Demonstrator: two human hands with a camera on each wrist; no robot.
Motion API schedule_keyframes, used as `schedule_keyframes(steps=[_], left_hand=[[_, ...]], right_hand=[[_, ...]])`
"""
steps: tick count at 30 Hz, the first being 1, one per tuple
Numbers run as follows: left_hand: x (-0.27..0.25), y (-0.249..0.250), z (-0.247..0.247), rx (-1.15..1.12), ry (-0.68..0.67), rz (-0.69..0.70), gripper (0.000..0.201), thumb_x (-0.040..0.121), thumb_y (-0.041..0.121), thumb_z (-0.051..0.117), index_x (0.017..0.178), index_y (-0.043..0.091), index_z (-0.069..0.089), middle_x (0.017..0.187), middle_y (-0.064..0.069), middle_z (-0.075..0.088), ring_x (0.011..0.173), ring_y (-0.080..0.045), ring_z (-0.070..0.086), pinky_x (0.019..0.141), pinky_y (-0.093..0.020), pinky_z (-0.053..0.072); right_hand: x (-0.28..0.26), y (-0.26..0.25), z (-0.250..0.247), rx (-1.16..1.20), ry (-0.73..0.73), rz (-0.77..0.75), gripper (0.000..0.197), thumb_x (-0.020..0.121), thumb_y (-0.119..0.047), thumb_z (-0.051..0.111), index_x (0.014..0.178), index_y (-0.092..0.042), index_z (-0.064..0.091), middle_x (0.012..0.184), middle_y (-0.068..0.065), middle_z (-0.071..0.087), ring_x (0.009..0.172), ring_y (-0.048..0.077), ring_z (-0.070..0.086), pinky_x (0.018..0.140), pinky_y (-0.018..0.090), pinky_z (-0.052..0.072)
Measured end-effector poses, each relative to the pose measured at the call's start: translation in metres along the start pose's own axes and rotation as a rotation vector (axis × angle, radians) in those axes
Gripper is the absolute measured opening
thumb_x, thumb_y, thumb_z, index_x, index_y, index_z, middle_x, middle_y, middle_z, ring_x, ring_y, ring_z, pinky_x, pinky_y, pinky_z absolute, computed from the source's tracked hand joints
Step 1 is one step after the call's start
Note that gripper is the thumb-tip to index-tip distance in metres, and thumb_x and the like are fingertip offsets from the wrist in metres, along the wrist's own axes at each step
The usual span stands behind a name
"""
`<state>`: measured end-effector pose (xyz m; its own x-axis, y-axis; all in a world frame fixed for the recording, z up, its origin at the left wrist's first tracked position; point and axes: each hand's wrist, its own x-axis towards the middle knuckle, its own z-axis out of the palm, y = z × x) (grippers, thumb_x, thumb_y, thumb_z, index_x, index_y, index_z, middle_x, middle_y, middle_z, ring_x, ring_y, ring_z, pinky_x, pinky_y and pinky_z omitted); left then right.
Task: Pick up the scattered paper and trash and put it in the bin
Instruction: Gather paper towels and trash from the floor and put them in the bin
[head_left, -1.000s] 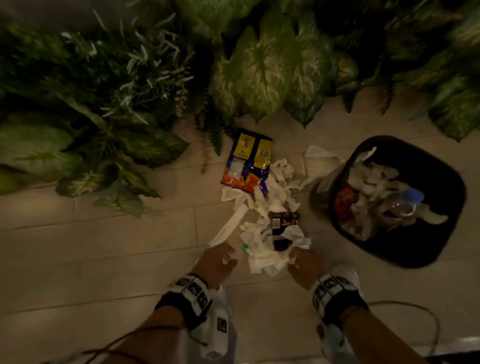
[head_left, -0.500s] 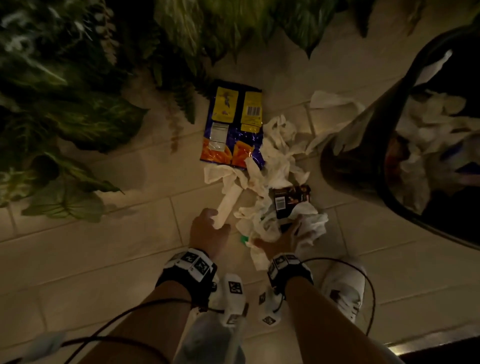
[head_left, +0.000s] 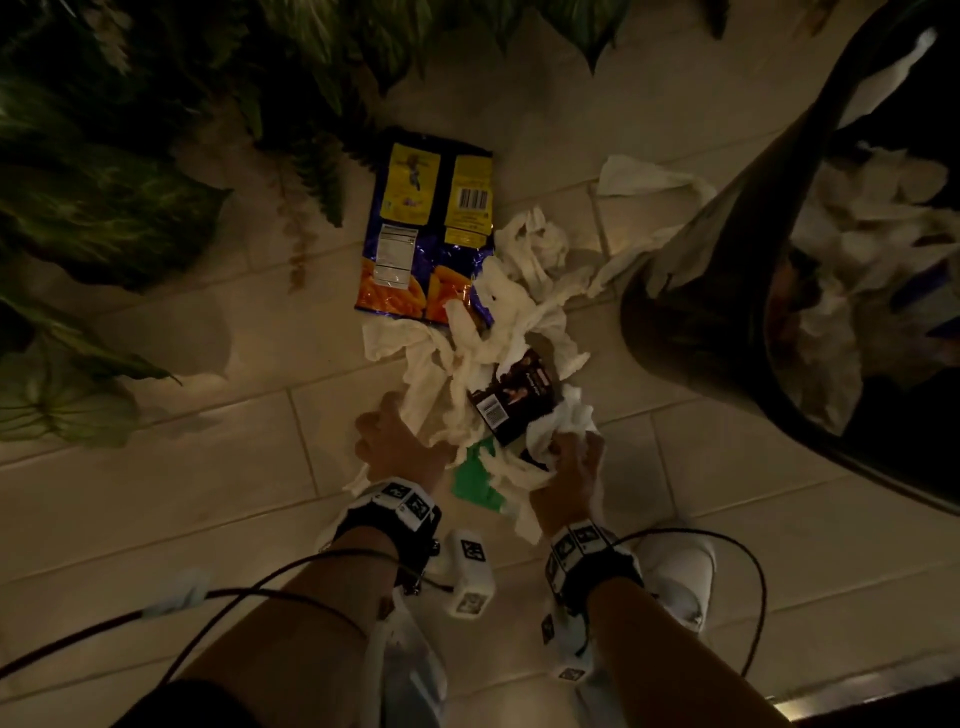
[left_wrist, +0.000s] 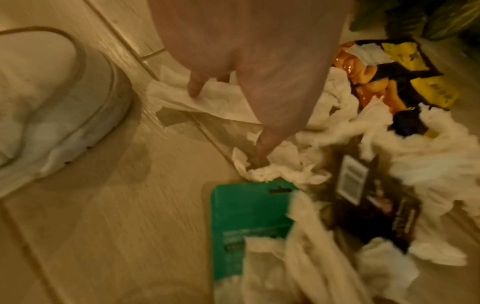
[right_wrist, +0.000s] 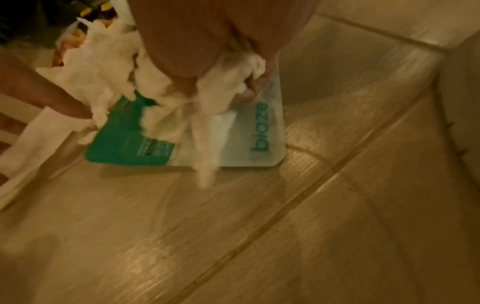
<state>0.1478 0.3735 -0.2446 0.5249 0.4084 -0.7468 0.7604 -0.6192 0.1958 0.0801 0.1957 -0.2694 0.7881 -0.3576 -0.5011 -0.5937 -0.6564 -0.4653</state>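
A heap of crumpled white paper (head_left: 498, 322) lies on the tiled floor. Around it are a blue and yellow chip bag (head_left: 426, 234), a dark brown box (head_left: 517, 402) and a green and white card (head_left: 475, 480). My left hand (head_left: 402, 436) is at the heap's near left edge and pinches a paper strip (left_wrist: 207, 98). My right hand (head_left: 569, 462) grips a wad of the paper (right_wrist: 223, 67) just above the card (right_wrist: 130, 144). The black bin (head_left: 727, 260) stands at the right, holding paper.
Leafy plants (head_left: 130, 208) line the far and left side. A loose paper piece (head_left: 639, 176) lies beside the bin's far side. My white shoes (head_left: 675, 577) stand right behind the hands. Cables trail from both wrists.
The view has dropped closer to the floor. Both hands have pushed forward into the heap, and the right hand has closed round a wad of paper. More of the green card shows.
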Motion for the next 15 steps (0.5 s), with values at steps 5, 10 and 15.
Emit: schedule_keyframes(steps=[5, 10, 15], left_hand=[[0.007, -0.016, 0.001, 0.061, -0.007, 0.162, 0.046, 0.086, 0.008, 0.055, 0.128, 0.005, 0.038, 0.126, -0.025, 0.045, 0.113, -0.043, 0.047, 0.089, -0.049, 0.040], [-0.005, -0.027, -0.002, 0.057, 0.022, 0.269, 0.027, 0.093, 0.001, 0.039, 0.116, -0.010, 0.047, 0.116, -0.032, 0.047, 0.100, -0.044, 0.050, 0.083, -0.042, 0.037], [-0.040, -0.019, 0.015, 0.122, 0.041, 0.433, 0.036, 0.088, 0.025, 0.042, 0.107, -0.006, 0.045, 0.109, -0.028, 0.048, 0.092, -0.043, 0.051, 0.077, -0.047, 0.042]], right_hand=[[0.010, 0.000, -0.008, 0.068, -0.008, -0.092, 0.028, 0.067, -0.009, 0.069, 0.091, -0.006, 0.055, 0.095, 0.023, 0.058, 0.082, 0.039, 0.058, 0.068, 0.046, 0.052], [0.026, -0.007, -0.050, 0.070, -0.093, -0.120, 0.029, 0.073, -0.005, 0.064, 0.101, -0.003, 0.059, 0.100, 0.024, 0.058, 0.089, 0.036, 0.059, 0.070, 0.032, 0.042], [0.043, -0.018, -0.099, 0.114, -0.011, -0.177, 0.026, 0.075, -0.014, 0.056, 0.097, -0.001, 0.059, 0.096, 0.026, 0.062, 0.088, 0.038, 0.061, 0.071, 0.039, 0.048]])
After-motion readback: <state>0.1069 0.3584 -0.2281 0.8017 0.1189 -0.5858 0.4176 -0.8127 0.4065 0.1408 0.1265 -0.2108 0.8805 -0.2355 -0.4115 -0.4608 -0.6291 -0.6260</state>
